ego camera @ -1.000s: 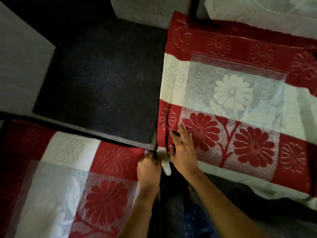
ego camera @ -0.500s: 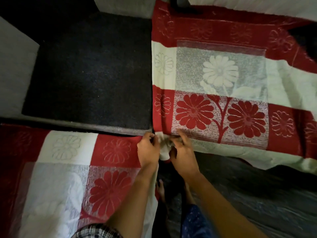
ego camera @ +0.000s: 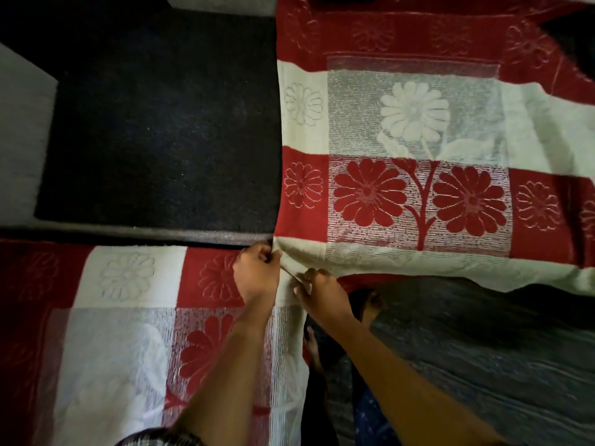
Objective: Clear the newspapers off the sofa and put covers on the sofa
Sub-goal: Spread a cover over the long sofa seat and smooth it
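Observation:
A red and white flowered sofa cover (ego camera: 415, 175) lies spread over the seat on the right. A second cover of the same pattern (ego camera: 128, 333) lies over the seat at the lower left. Between them the bare dark corner seat (ego camera: 167, 123) shows. My left hand (ego camera: 257, 275) pinches the near left corner of the right cover where the two covers meet. My right hand (ego camera: 322, 294) grips the white hem just to the right of it, below the seat's front edge. No newspapers are in view.
Grey sofa backs (ego camera: 19, 140) border the corner seat at the left and top. A dark grey floor (ego camera: 483, 349) lies at the lower right, with my bare feet (ego camera: 370, 304) under my arms.
Both hands have slid down from the red flower panel to the cover's white corner hem. My right hand went from lying flat on the cover to gripping the hem.

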`<state>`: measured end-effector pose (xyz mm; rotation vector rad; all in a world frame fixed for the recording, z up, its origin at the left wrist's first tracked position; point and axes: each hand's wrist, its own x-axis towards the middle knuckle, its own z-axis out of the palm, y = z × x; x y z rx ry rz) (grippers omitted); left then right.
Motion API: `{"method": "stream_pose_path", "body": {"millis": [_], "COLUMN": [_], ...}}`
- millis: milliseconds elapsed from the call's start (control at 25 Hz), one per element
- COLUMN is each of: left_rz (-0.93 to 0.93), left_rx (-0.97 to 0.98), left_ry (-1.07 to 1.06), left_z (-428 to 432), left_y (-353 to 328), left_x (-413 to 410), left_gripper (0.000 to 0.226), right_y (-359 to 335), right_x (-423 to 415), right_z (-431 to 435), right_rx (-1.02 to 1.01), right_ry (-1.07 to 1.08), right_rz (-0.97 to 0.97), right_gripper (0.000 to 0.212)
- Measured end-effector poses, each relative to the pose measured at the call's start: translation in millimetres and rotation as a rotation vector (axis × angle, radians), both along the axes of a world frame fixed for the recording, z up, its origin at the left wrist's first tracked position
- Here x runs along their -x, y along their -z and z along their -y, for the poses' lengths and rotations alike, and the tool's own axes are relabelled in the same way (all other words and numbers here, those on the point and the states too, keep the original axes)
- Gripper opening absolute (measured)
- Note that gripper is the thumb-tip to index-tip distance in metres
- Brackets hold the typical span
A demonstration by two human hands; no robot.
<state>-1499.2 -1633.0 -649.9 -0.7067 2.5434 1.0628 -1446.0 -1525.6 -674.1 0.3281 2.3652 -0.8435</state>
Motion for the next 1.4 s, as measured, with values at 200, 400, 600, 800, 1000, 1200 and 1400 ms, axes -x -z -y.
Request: {"method": "stream_pose_path", "body": {"millis": [200, 400, 600, 800, 1000, 1200, 1400], "left_rz": [0.093, 0.096, 0.069, 0.060, -0.005, -0.046, 0.098], "left_rx": [-0.202, -0.248, -0.289, -0.271, -0.123, -0.219, -0.389], "left_ry": [-0.078, -0.129, -0.230, -0.221, -0.231, -0.471, -0.336], "left_z": [5, 2, 7, 6, -2, -16, -57], "left_y": [21, 27, 42, 53, 44, 37, 11], "left_x": [2, 5, 1, 1, 3, -5, -12], "left_gripper": [0.024, 0.010, 0.014, 0.012, 0.006, 0.019, 0.029], "right_y": [-1, 6, 10, 10, 18, 4, -24], "right_x": [9, 29, 20, 0, 18, -1, 7], "right_z": [15, 23, 18, 28, 27, -13, -55], "right_rx": [0.062, 0.221, 0.150, 0.226, 0.397, 0.300, 0.299], "right_ry": [0.208, 0.269, 0.355, 0.286, 0.203, 0.533, 0.730], "right_rz": [-0.097, 0.121, -0.041, -0.124, -0.011, -0.138, -0.222], "right_gripper": [0.021, 0.034, 0.024, 0.039, 0.071, 0.032, 0.025]}}
